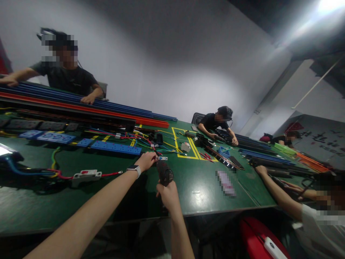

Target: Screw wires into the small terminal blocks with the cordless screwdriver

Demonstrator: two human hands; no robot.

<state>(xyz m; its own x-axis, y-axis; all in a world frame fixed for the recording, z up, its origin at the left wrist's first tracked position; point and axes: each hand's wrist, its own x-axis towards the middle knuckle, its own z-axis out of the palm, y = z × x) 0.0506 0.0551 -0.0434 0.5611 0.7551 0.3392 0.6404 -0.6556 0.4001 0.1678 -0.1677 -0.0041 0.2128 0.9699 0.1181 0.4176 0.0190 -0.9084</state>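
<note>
Right grip [168, 194] clenches drill [164, 171]; left grip [146, 161] pinches small white-blue block [163, 158] at drill's tip, over green counter [191, 183].

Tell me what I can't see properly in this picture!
In the head view:
Power drill: handle hidden by the right hand.
White-and-blue piece: too small and blurred to name.
Smartwatch: screen too small to read.
Red seat: cut off by the bottom edge.

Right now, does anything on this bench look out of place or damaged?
Nothing looks spilled or clearly damaged. The untidiest spot is the wires, jumbled beyond your left hand, some crossing the yellow lines. Also, the red lead on the left breaker ends loose near your watch, joined to nothing.
</note>
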